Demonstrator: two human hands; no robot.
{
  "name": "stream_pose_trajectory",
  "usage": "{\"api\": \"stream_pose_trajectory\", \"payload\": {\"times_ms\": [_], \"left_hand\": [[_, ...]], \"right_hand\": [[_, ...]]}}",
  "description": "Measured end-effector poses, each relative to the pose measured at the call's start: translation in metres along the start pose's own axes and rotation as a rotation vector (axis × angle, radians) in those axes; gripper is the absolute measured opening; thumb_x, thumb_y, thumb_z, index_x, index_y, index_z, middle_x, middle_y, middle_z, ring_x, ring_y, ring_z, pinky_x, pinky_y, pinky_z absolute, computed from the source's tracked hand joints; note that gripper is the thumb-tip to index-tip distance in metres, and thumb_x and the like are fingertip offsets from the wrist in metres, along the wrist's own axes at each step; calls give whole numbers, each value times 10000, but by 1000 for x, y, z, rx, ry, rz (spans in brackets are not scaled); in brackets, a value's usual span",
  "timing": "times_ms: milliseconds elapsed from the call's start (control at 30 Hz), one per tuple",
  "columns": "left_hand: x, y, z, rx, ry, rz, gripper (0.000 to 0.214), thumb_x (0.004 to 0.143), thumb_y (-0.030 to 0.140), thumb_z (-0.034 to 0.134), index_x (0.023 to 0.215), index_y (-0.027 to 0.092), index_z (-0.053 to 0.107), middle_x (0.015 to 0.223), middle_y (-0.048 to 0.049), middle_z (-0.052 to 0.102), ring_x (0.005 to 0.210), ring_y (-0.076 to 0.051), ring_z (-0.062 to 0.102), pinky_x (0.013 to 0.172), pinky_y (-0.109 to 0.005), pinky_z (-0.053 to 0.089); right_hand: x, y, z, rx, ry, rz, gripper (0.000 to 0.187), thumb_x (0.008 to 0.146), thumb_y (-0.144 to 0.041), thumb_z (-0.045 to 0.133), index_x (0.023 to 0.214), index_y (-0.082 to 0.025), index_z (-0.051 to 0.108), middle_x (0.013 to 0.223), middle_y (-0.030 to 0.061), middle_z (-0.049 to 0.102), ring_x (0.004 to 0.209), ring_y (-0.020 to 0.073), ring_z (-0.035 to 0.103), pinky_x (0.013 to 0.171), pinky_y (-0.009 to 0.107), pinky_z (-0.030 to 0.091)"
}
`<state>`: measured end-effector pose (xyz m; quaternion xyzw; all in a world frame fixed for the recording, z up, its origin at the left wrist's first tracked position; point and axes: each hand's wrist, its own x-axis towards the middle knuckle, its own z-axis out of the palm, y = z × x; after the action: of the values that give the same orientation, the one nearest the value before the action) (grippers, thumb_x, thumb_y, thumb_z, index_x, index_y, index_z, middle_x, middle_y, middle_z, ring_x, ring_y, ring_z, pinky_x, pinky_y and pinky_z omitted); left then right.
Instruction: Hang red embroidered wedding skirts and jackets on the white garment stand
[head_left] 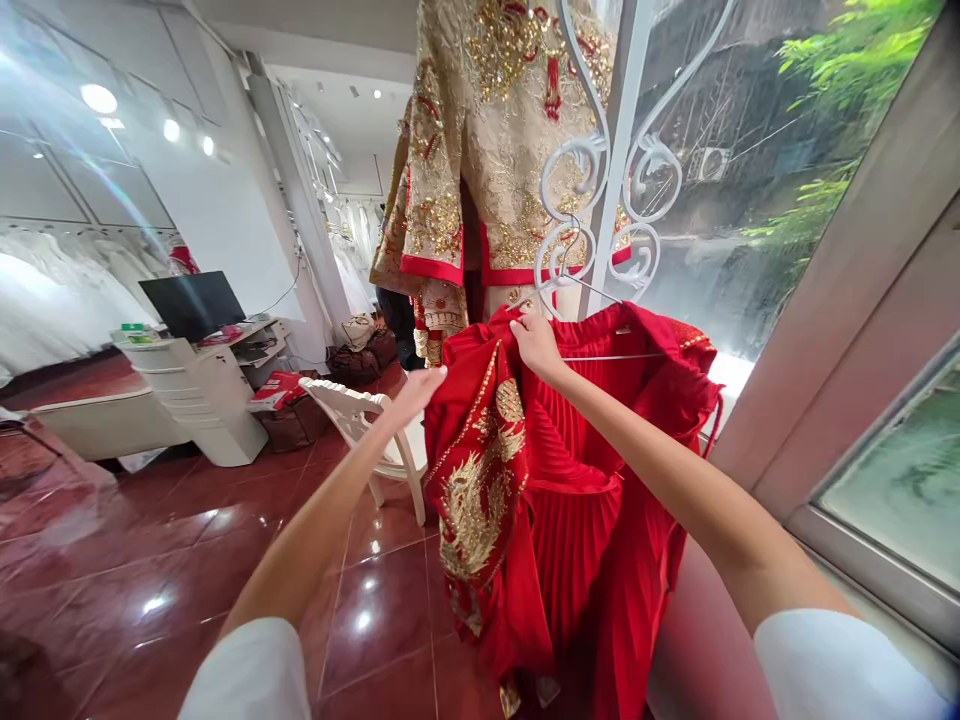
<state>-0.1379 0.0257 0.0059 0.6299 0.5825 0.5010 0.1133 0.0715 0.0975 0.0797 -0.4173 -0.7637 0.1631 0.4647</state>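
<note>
A red pleated skirt point(574, 520) with a gold-embroidered panel hangs in front of me from a wire hanger point(604, 290). The hanger's hook rests at the scrollwork of a white metal stand point(609, 170). My right hand point(536, 345) is closed on the skirt's waistband, left of the hanger's middle. At the skirt's left edge, my left hand point(421, 392) pinches the red cloth; some of its fingertips are hidden. Behind and above hangs a gold-beaded jacket point(510, 170) with red trim, its lower edge just over the skirt.
A white chair point(360, 415) stands left of the skirt on the shiny tiled floor. Farther left are a desk with drawers point(199, 390) and a dark monitor point(193, 303). White gowns point(67, 290) line the left wall. A window frame point(825, 340) borders the right side.
</note>
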Motion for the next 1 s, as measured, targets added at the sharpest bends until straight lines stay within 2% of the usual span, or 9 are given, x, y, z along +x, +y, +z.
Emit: {"api": "stream_pose_trajectory", "payload": {"times_ms": [100,167,267,367,433,600,733,867,1000], "left_hand": [[55,27,-40,163,156,270,462,807,522,479,502,183,406,499,32,338,507,-96,314,516,-251,270],[89,39,-49,218,290,379,394,781,494,502,551,175,474,540,30,400,558,-105,365,559,-240,298],[115,35,-36,209,83,270,337,726,471,534,580,167,522,579,15,492,635,-127,436,607,-232,345],[116,22,-16,201,-310,120,313,620,452,630,565,149,569,580,-4,564,643,-157,482,592,-253,384],[114,21,-11,210,-359,106,322,604,456,644,573,139,597,584,-10,589,634,-166,502,590,-259,400],[112,62,-4,109,-223,227,493,823,523,393,892,122,670,874,-71,685,788,-174,585,742,-267,447],[101,90,21,202,-209,466,503,821,506,478,1129,135,621,1131,-97,647,1011,-213,570,920,-303,402],[97,89,44,193,-61,498,409,843,436,453,960,120,684,928,-46,686,854,-191,593,809,-259,424],[106,80,48,78,122,401,329,812,380,482,698,124,654,601,20,552,609,-125,491,578,-213,359]], "right_hand": [[14,-12,-5,6,81,-51,290,905,-192,388,628,-178,472,691,29,555,661,153,491,619,264,330],[22,-19,-8,-75,139,-60,282,919,-190,363,689,-163,523,739,57,584,691,168,507,644,274,339],[25,-20,-8,-244,195,-104,288,947,-221,325,843,-137,581,825,102,621,744,195,536,669,291,350],[18,-12,-7,-371,155,-134,288,951,-268,349,933,-123,596,859,125,637,770,213,558,671,298,360],[10,-4,-12,-417,115,-160,278,939,-310,395,924,-129,606,844,120,642,765,213,565,663,295,364],[-3,20,-57,-446,219,-174,286,911,-361,414,873,-171,624,794,86,642,744,218,560,647,306,373],[-15,59,-112,-479,391,-247,243,860,-280,448,988,-169,622,967,121,642,910,251,539,747,347,394],[-35,98,-142,-629,302,-252,358,798,-328,539,1101,-148,599,1061,148,631,957,294,521,808,395,385],[-37,116,-154,-591,226,-208,291,851,-190,384,1017,-169,622,964,111,662,817,237,555,741,335,376]]}}
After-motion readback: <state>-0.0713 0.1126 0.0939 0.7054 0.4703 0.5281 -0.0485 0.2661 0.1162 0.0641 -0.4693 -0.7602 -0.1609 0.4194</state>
